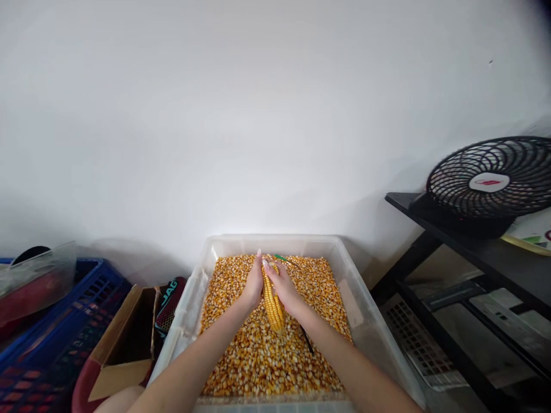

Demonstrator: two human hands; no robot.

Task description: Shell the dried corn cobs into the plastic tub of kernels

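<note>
A yellow dried corn cob [272, 301], long and narrow, is held between both hands just above the middle of a clear plastic tub [189, 310] that is filled with loose yellow and orange corn kernels [258, 355]. The cob points away from the person, with its near end lower. The left hand [253, 285] lies on its left side and the right hand [284, 288] on its right side, and the fingers of both hands are wrapped firmly around the cob. It seems the cob is kept over the tub so that anything coming off it lands with the other kernels.

A thin tool with a green handle [280, 258] shows just past the right hand, at the far part of the tub; whether the hand touches it I cannot tell.

Left of the tub stands an open brown cardboard box [124, 344], and further left a blue plastic crate [64, 338]. On the right, well apart, a black round fan [491, 178] rests on a black shelf [465, 241]. Behind everything is a plain white wall [258, 115].
</note>
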